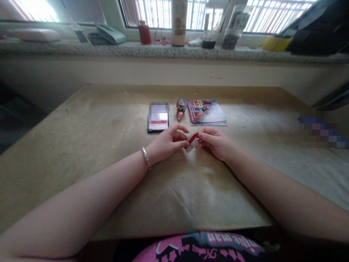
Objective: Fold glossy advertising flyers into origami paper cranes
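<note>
Between my two hands is a small piece of folded paper (192,142), red on one side and whitish with print on the other. My left hand (174,140), with a silver bracelet at the wrist, pinches its left end between thumb and fingers. The right end is gripped in the fingertips of my right hand (214,140). Just beyond lies a folded paper shape (180,109) in red and mixed colours. Right of it rests a stack of colourful printed sheets (208,112). A phone (158,118) with a blurred screen lies beyond my left hand.
The table (114,145) has a brownish cover with a crease near the front. Along the granite windowsill (152,50) stand a red bottle (144,32), a tall pale cylinder (179,23) and clear containers. A blurred bluish item (324,130) lies at the right.
</note>
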Demonstrator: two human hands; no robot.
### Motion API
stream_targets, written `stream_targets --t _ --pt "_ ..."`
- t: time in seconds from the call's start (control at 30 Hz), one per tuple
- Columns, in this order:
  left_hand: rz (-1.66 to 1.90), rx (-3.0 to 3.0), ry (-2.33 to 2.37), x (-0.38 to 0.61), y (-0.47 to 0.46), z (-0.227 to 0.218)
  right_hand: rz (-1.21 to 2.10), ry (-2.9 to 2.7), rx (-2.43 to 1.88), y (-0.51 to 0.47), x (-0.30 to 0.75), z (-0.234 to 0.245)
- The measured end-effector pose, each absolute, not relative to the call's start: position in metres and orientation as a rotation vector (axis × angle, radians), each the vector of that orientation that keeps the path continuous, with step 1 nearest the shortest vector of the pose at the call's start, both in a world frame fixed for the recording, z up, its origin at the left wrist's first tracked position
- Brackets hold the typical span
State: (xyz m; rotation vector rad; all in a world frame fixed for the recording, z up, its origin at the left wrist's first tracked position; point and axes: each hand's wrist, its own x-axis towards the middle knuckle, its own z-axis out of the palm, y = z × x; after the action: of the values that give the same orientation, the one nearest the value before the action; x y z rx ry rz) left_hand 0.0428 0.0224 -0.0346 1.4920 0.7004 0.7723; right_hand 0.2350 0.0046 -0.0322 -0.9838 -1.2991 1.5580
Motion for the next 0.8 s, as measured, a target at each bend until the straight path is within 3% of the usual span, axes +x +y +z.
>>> stream_targets --t 0.33,0.8 --pt "1.031 1.845 1.217 0.046 0.024 -0.034 1.289 -1.459 -1.140 0.003 0.222 -0.038" --pt "0.872 1.882 1.016 0.044 0.018 -0.026 1.069 -1.480 -1.184 0.000 0.222 -0.038"
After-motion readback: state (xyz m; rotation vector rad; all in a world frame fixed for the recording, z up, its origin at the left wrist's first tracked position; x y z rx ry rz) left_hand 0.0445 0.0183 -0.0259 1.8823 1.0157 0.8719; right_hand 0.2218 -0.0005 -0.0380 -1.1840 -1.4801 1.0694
